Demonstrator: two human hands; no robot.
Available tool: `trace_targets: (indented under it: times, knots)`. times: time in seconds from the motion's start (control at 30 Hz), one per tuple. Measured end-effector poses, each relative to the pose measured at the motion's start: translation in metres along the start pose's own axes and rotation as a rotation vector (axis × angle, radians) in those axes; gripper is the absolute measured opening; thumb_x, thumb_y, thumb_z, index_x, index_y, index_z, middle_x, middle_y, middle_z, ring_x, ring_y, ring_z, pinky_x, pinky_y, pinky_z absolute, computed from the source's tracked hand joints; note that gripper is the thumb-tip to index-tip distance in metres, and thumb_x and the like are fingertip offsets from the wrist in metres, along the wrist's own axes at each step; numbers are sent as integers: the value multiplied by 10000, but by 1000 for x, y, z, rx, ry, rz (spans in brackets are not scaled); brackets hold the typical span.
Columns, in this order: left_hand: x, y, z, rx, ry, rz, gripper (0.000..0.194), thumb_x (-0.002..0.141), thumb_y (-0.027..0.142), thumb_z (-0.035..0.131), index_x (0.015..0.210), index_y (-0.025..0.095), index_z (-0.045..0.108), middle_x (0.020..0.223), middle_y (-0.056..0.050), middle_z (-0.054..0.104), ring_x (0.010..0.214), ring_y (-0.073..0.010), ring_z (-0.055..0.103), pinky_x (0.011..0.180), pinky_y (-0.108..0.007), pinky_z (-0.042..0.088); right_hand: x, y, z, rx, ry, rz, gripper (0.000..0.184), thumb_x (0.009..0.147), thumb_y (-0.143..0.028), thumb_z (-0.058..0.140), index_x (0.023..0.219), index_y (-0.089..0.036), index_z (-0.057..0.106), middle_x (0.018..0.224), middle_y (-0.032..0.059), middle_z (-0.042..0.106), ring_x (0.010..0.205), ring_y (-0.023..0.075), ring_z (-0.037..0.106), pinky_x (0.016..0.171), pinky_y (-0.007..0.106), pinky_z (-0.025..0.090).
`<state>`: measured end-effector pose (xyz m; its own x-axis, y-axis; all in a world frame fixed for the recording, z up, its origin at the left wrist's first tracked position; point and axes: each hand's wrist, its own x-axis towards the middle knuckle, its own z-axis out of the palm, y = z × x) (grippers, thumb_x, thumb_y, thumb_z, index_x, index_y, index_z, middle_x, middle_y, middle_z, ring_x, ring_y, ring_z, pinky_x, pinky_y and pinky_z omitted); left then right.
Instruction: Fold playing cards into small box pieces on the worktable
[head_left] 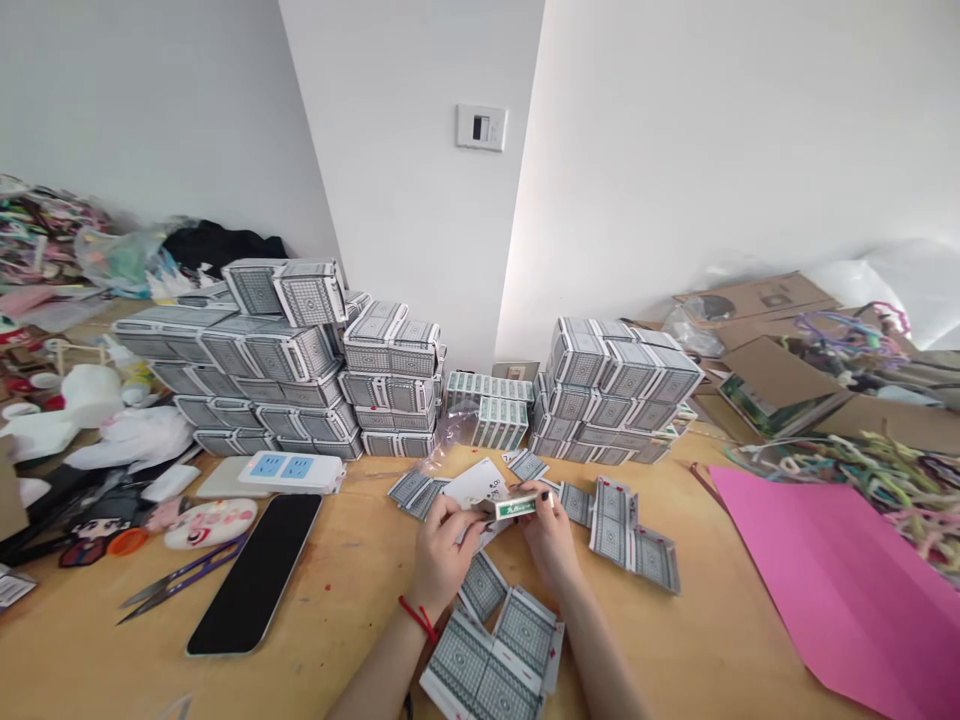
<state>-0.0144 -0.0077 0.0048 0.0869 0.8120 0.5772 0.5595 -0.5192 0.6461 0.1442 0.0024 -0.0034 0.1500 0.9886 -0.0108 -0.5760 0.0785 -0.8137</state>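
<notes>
Between my two hands is a small card box (516,508) with a green and white printed edge. My left hand (448,545) pinches its left end; a red cord circles that wrist. The fingers of my right hand (550,530), with dark nails, close on its right end. Just behind the box lies a white card sheet (480,482). Flattened grey-patterned playing-card pieces (491,655) spread below and between my forearms. More joined card pieces (619,530) lie right of my right hand, and a few (412,492) rest to the left.
Tall stacks of grey-patterned card blocks (262,365) stand back left, others (619,385) back right. Green-edged card boxes (501,420) sit between them. At left lie a black phone (256,575), scissors (184,578) and a power strip (292,470). Pink paper (840,580) covers the right.
</notes>
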Motion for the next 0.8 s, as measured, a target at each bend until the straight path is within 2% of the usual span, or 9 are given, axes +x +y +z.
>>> trace_targets:
  times: [0.1, 0.23, 0.3, 0.4, 0.43, 0.5, 0.6, 0.67, 0.8]
  knots:
    - [3, -4, -3, -57, 100, -107, 139, 780, 269, 491, 780, 199, 611, 703, 4, 454, 530, -90, 440, 514, -209, 408, 8, -5, -12, 136, 82, 8, 250, 721, -465, 548, 756, -223, 596, 728, -23, 643, 607, 126, 550, 585, 247, 433]
    - [9, -12, -8, -62, 276, -330, 159, 763, 325, 500, 722, 188, 571, 660, 15, 462, 555, -113, 448, 522, -221, 389, 11, -14, -20, 325, 93, 75, 362, 751, -549, 438, 813, -234, 607, 733, -21, 664, 612, 136, 572, 592, 275, 453]
    - [12, -15, -9, -116, 273, -411, 175, 753, 341, 507, 810, 187, 565, 667, 17, 472, 589, -122, 466, 556, -231, 400, 9, -15, -18, 372, 73, 114, 372, 750, -555, 432, 833, -237, 608, 752, -15, 672, 640, 146, 584, 613, 294, 461]
    - [15, -16, -7, -284, 272, -500, 358, 729, 327, 531, 1053, 191, 462, 699, 34, 451, 559, -99, 461, 533, -215, 407, 6, -15, -13, 408, 42, 166, 374, 745, -555, 441, 840, -233, 608, 764, -9, 675, 685, 153, 596, 667, 315, 466]
    - [16, -15, -7, -344, 294, -528, 404, 725, 315, 533, 1093, 197, 419, 712, 40, 440, 523, -81, 443, 496, -199, 395, 6, -15, -12, 418, 37, 175, 375, 748, -552, 440, 838, -230, 609, 760, -9, 675, 693, 153, 598, 680, 316, 466]
    - [15, -15, -7, -453, 339, -561, 361, 728, 285, 514, 1066, 202, 419, 708, 51, 432, 450, -51, 395, 418, -171, 348, 4, -15, -9, 432, 19, 191, 382, 755, -548, 436, 838, -219, 612, 747, -5, 673, 698, 150, 597, 684, 304, 466]
    - [10, -17, -9, -612, 290, -525, 141, 732, 229, 445, 837, 177, 522, 575, 65, 424, 395, -46, 357, 368, -159, 298, 2, -17, -5, 438, -42, 224, 398, 754, -549, 438, 849, -206, 615, 737, 10, 668, 672, 141, 590, 649, 273, 467]
    - [8, -19, -11, -683, 239, -473, 148, 713, 202, 406, 717, 161, 548, 533, 46, 458, 431, -67, 420, 402, -173, 348, 1, -19, -2, 441, -76, 243, 402, 750, -551, 444, 868, -207, 613, 760, 18, 667, 658, 138, 585, 640, 267, 467]
    - [8, -20, -11, -809, 96, -391, 269, 667, 175, 376, 807, 122, 600, 793, -67, 633, 736, -178, 590, 672, -317, 479, -2, -20, 0, 432, -76, 250, 390, 732, -550, 474, 880, -214, 606, 802, 25, 664, 676, 147, 580, 650, 282, 464]
